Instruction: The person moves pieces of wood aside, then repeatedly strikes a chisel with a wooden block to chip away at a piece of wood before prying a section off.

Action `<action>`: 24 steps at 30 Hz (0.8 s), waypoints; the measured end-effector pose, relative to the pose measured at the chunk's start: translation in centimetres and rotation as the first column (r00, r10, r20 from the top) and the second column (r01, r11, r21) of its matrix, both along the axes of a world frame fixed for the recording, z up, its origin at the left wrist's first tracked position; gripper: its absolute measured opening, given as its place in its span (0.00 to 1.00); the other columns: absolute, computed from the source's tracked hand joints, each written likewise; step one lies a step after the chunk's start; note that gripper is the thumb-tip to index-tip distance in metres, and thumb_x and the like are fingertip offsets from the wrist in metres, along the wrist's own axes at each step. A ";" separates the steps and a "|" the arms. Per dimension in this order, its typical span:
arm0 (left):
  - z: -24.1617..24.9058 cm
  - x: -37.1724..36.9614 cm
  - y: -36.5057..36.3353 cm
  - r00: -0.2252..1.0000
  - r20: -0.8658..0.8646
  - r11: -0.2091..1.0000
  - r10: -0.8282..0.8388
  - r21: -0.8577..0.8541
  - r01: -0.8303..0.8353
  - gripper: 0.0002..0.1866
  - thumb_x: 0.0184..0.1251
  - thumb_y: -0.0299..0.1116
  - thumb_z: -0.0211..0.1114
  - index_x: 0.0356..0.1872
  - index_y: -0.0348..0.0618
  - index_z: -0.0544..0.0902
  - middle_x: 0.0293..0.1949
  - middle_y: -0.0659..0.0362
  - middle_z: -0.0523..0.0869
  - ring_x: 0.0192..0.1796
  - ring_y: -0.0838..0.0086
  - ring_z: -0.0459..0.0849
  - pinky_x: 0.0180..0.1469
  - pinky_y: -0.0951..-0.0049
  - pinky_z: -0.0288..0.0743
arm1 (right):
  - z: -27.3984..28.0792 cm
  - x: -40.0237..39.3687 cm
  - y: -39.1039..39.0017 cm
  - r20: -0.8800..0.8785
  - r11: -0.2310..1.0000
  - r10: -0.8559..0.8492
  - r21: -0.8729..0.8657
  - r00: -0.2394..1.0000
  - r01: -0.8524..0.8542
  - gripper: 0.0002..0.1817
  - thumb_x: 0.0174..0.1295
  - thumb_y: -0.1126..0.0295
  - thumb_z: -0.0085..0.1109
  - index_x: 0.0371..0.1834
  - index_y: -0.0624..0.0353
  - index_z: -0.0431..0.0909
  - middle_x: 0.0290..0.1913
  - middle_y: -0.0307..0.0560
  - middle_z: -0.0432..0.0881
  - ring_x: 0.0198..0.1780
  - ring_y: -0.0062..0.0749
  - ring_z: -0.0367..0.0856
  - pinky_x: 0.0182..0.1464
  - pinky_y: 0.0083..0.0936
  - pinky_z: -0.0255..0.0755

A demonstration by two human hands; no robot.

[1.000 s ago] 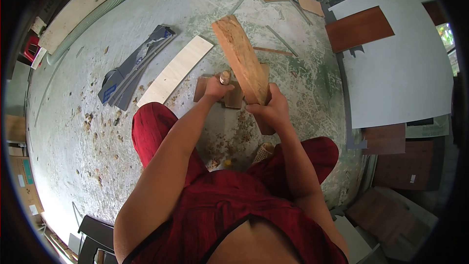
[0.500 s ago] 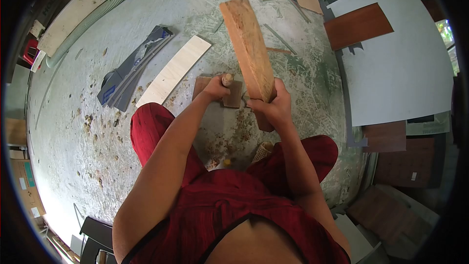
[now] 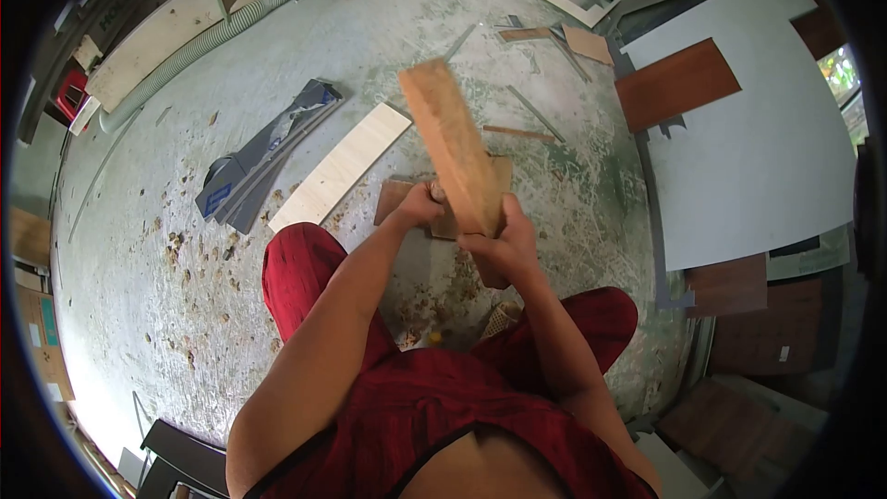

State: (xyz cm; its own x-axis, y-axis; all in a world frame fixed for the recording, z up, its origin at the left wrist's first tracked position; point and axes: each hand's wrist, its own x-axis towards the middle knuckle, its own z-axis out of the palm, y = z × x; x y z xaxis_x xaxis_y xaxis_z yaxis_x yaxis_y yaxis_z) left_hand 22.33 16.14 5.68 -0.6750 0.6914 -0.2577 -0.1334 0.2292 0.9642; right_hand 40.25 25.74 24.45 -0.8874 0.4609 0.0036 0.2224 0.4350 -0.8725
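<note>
My right hand (image 3: pixel 506 245) grips the lower end of a thick, rough wooden block (image 3: pixel 451 143), which tilts up and to the left. Closed around a round-ended wooden handle (image 3: pixel 438 192), my left hand (image 3: pixel 419 206) sits just left of the block. What the handle belongs to is hidden below the hand. Beneath it lie flat brown wood pieces (image 3: pixel 392 198) on the floor, partly covered by the block and my hands.
To the left lie a pale plank (image 3: pixel 344 166) and a bundle of grey strips (image 3: pixel 268 152). Thin offcuts (image 3: pixel 536 114) are scattered ahead. A large pale sheet (image 3: pixel 748 157) with brown boards stands at right. Wood chips dot the concrete floor (image 3: pixel 185 314).
The wooden block in my right hand has swung down and left, its upper end now lower and nearer my left hand. The whole view has shifted slightly.
</note>
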 end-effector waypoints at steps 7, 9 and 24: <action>0.6 0.2 -0.1 0.994 -0.104 0.999 -0.028 -0.040 0.024 0.19 0.42 0.20 0.66 0.41 0.41 0.82 0.38 0.65 0.85 0.41 0.78 0.82 0.44 0.76 0.76 | -1.2 0.0 0.7 0.438 0.952 -0.013 0.280 0.899 -0.123 0.37 0.31 0.51 0.73 0.42 0.61 0.68 0.35 0.57 0.81 0.40 0.52 0.81 0.43 0.38 0.72; 0.3 0.4 -0.4 0.996 -0.043 0.990 -0.081 0.115 0.085 0.17 0.46 0.23 0.71 0.41 0.41 0.82 0.40 0.65 0.86 0.42 0.81 0.82 0.46 0.76 0.76 | -1.7 -0.2 0.8 0.379 0.972 -0.015 0.221 0.925 -0.075 0.37 0.30 0.50 0.73 0.42 0.61 0.69 0.35 0.57 0.81 0.40 0.52 0.81 0.43 0.38 0.72; 3.8 1.1 -0.9 0.971 -0.197 0.989 0.134 -0.030 -0.143 0.20 0.45 0.29 0.75 0.42 0.40 0.83 0.39 0.60 0.87 0.40 0.77 0.83 0.45 0.72 0.77 | -1.1 -0.6 1.2 0.202 0.995 -0.061 0.091 0.977 0.043 0.34 0.28 0.54 0.77 0.36 0.63 0.71 0.31 0.54 0.79 0.34 0.43 0.79 0.38 0.32 0.71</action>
